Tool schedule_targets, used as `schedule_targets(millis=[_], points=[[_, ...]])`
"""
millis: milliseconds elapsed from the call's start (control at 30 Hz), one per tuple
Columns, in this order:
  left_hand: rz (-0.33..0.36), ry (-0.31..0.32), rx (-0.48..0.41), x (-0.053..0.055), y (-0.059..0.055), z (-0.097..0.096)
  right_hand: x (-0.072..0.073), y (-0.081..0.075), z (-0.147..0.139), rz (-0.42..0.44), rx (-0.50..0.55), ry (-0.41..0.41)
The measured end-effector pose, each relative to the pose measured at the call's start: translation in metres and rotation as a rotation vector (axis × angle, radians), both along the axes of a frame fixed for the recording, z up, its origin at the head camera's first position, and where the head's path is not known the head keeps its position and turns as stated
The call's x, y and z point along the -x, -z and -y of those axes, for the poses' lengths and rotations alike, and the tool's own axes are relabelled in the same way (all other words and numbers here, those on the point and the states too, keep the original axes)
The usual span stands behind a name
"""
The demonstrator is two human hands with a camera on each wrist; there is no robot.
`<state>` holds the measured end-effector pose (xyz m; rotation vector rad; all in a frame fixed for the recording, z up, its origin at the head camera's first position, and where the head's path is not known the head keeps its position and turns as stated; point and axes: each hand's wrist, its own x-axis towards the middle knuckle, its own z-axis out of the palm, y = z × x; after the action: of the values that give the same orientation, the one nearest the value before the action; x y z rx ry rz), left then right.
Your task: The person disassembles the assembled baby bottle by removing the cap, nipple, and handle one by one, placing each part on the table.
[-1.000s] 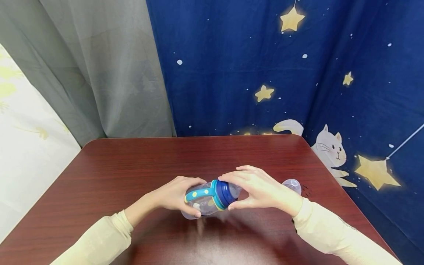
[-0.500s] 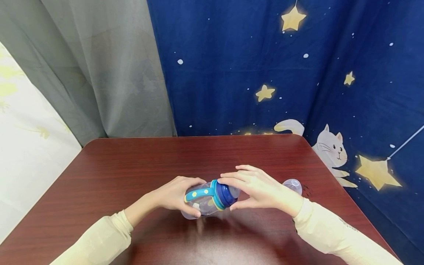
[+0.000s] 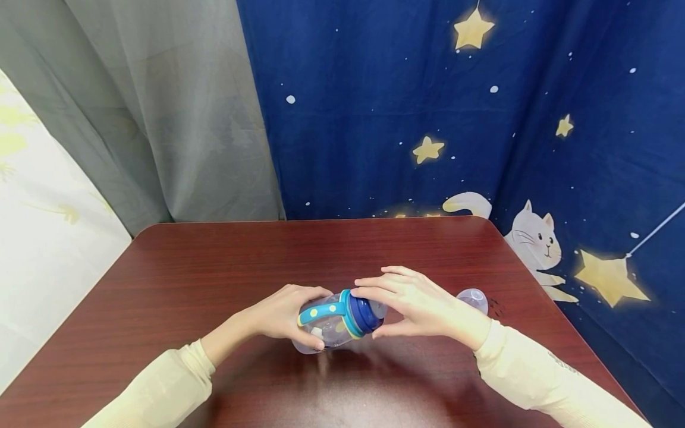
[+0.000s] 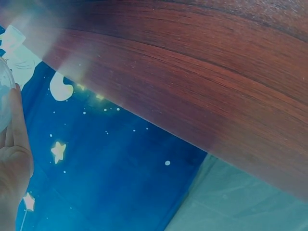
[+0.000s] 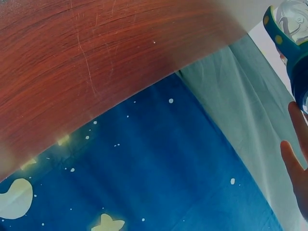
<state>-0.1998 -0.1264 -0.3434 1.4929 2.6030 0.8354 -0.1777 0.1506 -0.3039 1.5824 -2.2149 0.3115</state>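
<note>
Over the near middle of the bench (image 3: 241, 255), the clear bottle (image 3: 333, 336) lies tilted in the grip of your left hand (image 3: 283, 312), your right hand (image 3: 417, 306) spanning its blue collar (image 3: 366, 314), whether pinching I cannot tell, with a clear dome (image 3: 474, 300) resting behind that hand.

Clear plastic bottle (image 5: 296, 18): showing yellow-dotted teal handle (image 5: 286, 46) and navy collar (image 5: 300, 79).
Bare right hand (image 5: 299, 175): extending two fingers, upper tip meeting collar.
Reddish-brown wood-grain table (image 5: 72, 62): filling upper left.
Star-printed blue fabric curtain (image 5: 144, 159): hanging beside plain grey-green curtain (image 5: 226, 91).
</note>
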Motion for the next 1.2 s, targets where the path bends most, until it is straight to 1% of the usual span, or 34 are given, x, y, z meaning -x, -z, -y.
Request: schedule_targets(millis=[100, 300, 500, 933, 1200], points=[[-0.002, -0.002, -0.004, 0.0004, 0.0009, 0.0007, -0.0005, -0.0001, 0.0007, 0.025, 0.02, 0.018], [0.008, -0.009, -0.001, -0.0004, 0.0012, 0.0012, -0.0023, -0.0005, 0.0012, 0.076, 0.069, 0.107], [0.012, -0.011, -0.006, -0.0005, 0.0008, 0.0012, -0.004, 0.0006, 0.0019, 0.129, 0.059, 0.164], [0.028, 0.001, -0.016, 0.0008, 0.0017, 0.0017, -0.0036, 0.0019, 0.0024, 0.147, 0.033, 0.189], [0.013, -0.001, -0.011, 0.002, 0.0014, 0.0018, -0.0027, 0.0016, 0.003, 0.131, 0.032, 0.183]])
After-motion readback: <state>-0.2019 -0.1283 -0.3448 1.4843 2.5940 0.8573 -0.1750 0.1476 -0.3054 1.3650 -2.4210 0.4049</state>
